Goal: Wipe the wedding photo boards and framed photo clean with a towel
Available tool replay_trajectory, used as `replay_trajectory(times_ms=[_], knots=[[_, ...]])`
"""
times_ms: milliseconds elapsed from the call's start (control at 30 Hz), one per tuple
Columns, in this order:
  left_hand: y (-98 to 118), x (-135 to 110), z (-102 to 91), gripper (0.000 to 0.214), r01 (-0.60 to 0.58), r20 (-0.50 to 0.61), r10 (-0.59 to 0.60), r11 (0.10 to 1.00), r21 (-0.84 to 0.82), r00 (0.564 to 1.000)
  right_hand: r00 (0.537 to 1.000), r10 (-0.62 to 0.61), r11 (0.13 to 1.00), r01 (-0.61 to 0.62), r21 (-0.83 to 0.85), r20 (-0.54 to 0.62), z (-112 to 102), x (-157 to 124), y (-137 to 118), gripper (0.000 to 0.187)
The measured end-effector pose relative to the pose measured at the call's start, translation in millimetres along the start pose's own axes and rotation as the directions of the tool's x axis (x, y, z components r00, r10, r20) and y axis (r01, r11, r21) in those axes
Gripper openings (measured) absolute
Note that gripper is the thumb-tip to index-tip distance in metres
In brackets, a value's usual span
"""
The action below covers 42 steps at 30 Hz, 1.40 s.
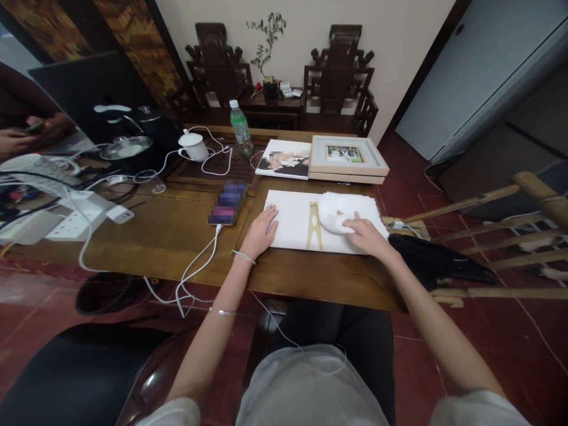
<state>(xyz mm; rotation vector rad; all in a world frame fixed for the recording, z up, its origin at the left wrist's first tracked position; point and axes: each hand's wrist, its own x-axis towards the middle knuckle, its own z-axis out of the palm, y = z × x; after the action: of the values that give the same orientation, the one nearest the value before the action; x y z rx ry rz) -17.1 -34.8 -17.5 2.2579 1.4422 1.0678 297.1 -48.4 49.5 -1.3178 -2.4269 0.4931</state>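
A flat white board (288, 222) with a gold-coloured shape (314, 225) on its face lies near the front edge of the wooden table. At the board's left end, my left hand (261, 231) rests with fingers stretched out over its edge. My right hand (364, 234) holds a fluffy white cloth (344, 207), fingers curled into it and pressing it on the board's right half. The cloth hides much of that half and part of the gold shape's right side.
Behind the board lie a photo print (284, 160) and a stack of framed pictures (348, 155). A charging phone (228, 203), green bottle (240, 127), lidded white cup (193, 145) and power strip (75, 222) stand left. Another person's hands (39, 130) show far left.
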Motion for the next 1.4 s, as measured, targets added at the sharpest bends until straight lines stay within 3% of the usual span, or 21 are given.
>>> replay_trajectory(times_ms=[133, 233, 333, 433, 533, 633, 733, 867, 1000, 1067, 1167, 1267, 1333, 1400], knots=[[-1, 0, -0.3, 0.037, 0.003, 0.005, -0.003, 1.000, 0.001, 1.000, 0.976, 0.168, 0.985, -0.173, -0.022, -0.139, 20, 46, -16, 0.050], [-1, -1, -0.8, 0.037, 0.006, 0.015, -0.006, 1.000, -0.001, 1.000, 0.989, 0.124, 0.989, -0.129, -0.065, -0.080, 37, 58, -41, 0.050], [0, 0, -0.8, 0.037, 0.011, 0.008, -0.011, 1.000, -0.013, 1.000, 0.998, -0.054, 0.993, 0.057, -0.100, 0.035, 46, 40, -66, 0.047], [1, 0, -1.0, 0.036, 0.013, 0.005, -0.013, 1.000, -0.021, 1.000, 0.973, -0.202, 0.976, 0.210, -0.061, 0.113, 46, 6, -82, 0.046], [2, 0, -1.8, 0.038, 0.005, 0.014, -0.005, 1.000, -0.017, 1.000, 0.942, -0.275, 0.961, 0.277, 0.018, 0.191, 36, -22, -84, 0.046], [2, 1, -1.9, 0.038, 0.005, 0.012, -0.005, 1.000, -0.016, 1.000, 0.931, -0.280, 0.960, 0.266, 0.088, 0.236, 23, -28, -71, 0.048], [1, 1, -1.0, 0.038, 0.013, 0.008, -0.013, 1.000, -0.011, 1.000, 0.949, -0.245, 0.967, 0.223, 0.127, 0.197, 12, -12, -49, 0.047], [2, 1, -1.2, 0.037, 0.016, 0.008, -0.016, 0.999, -0.031, 1.000, 0.987, -0.133, 0.990, 0.127, 0.066, 0.094, 12, 34, -30, 0.045], [11, 1, -6.2, 0.042, 0.085, -0.041, -0.090, 0.990, -0.114, 0.995, 1.000, 0.015, 0.995, -0.014, -0.097, 0.016, 33, 76, -47, 0.051], [16, 1, -9.7, 0.048, 0.128, -0.098, -0.149, 0.973, -0.194, 0.984, 0.999, -0.008, 0.985, 0.016, -0.172, 0.046, 45, 83, -66, 0.050], [20, 1, -14.0, 0.053, 0.143, -0.184, -0.209, 0.937, -0.318, 0.961, 0.967, -0.198, 0.962, 0.223, -0.160, 0.159, 59, 69, -93, 0.047], [22, 1, -15.4, 0.055, 0.121, -0.219, -0.208, 0.928, -0.351, 0.953, 0.878, -0.408, 0.901, 0.431, -0.041, 0.251, 58, 37, -109, 0.045], [21, 1, -14.3, 0.056, 0.127, -0.205, -0.201, 0.937, -0.327, 0.958, 0.842, -0.453, 0.883, 0.468, 0.020, 0.293, 48, 17, -111, 0.044], [20, 1, -11.4, 0.054, 0.148, -0.163, -0.195, 0.953, -0.263, 0.967, 0.853, -0.418, 0.904, 0.425, 0.050, 0.314, 35, 7, -106, 0.043]])
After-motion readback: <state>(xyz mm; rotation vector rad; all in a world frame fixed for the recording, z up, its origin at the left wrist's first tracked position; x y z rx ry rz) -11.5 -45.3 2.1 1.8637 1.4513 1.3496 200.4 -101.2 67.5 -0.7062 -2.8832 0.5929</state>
